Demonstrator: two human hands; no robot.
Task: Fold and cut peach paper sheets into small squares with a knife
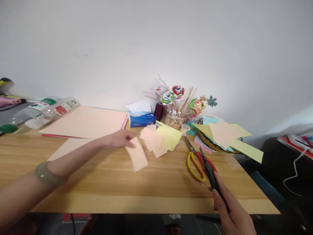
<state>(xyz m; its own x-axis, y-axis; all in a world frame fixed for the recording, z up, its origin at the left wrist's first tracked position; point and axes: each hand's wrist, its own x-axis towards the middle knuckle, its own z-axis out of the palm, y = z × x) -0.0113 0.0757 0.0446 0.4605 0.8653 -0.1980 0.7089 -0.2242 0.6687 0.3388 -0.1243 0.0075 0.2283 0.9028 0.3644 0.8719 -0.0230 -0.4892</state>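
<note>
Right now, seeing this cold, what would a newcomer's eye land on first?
Probably the colourful paper flowers at the back of the table. Next, the red-and-yellow scissors lying right of centre, beside the dark cutter in the right hand. Left of centre, the left hand holds a pale paper strip.

At seven o'clock, my paper strip (138,157) is blurred; near five o'clock, the lower edge cuts my right hand (235,209).

Place: papercraft corner | wooden desk (97,186) set against white wall (146,49) | paper flowers (168,97) displayed at 1 o'clock | large sheets (88,120) stacked at 10 o'clock | scissors (192,150) laid at 3 o'clock
</note>
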